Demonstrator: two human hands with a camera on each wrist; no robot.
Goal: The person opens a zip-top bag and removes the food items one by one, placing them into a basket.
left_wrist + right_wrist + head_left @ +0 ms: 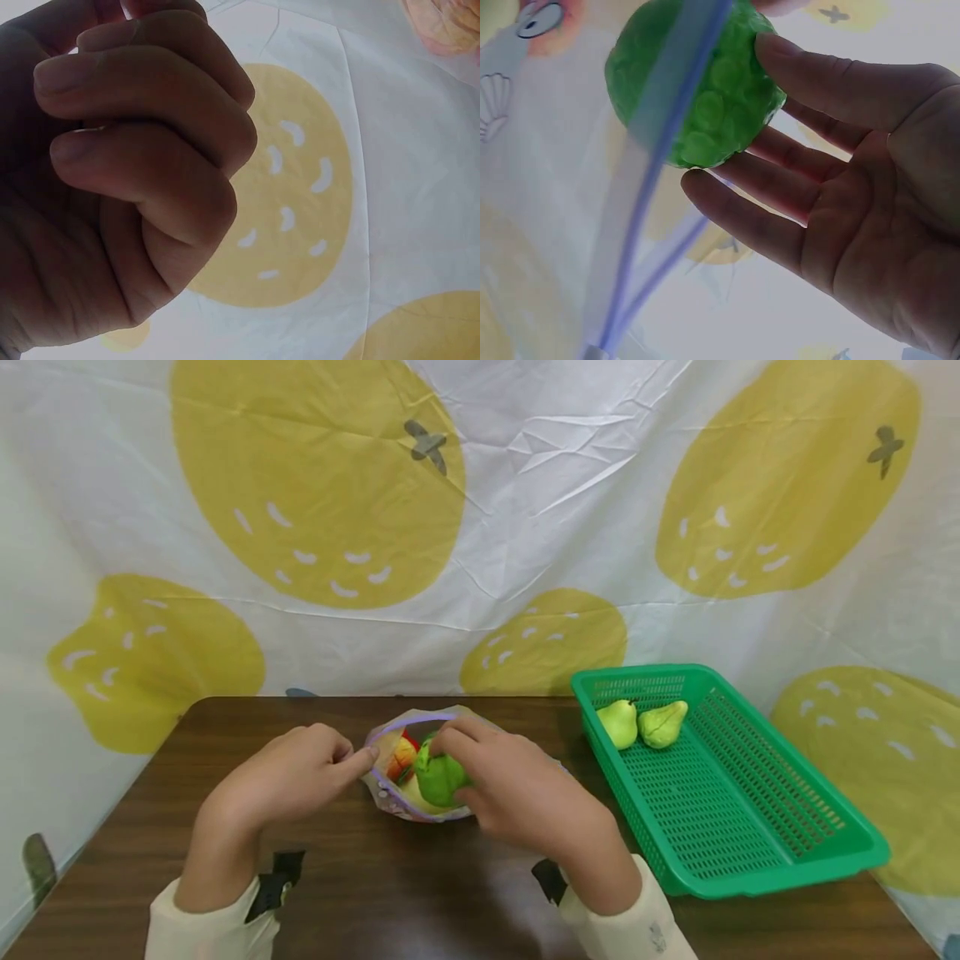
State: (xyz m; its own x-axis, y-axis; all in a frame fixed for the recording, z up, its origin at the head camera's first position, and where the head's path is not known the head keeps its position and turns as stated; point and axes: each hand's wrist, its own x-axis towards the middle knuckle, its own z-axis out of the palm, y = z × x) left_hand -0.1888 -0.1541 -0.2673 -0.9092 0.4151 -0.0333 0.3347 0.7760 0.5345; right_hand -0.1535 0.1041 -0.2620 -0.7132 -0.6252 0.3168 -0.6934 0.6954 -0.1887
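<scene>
A clear zip bag (390, 802) with a purple zip strip and printed pictures stands open-mouthed on the table. My left hand (296, 777) pinches its left rim between thumb and curled fingers; the left wrist view shows those fingers (150, 142) folded in. With thumb and fingertips my right hand (517, 777) holds a green, bumpy custard apple (438, 777) at the bag's mouth. The right wrist view has the zip strip (641, 195) crossing in front of the custard apple (716, 105). Inside the bag lies a red-orange fruit (403, 753), with something pale yellow under the custard apple.
On the right stands a green plastic basket (787, 785) with slotted walls. Two yellow-green pears, one smooth (619, 724) and one wrinkled (663, 725), lie at its far left end. Behind the dark wooden table (360, 902) hangs a white cloth (555, 527) printed with yellow fruit.
</scene>
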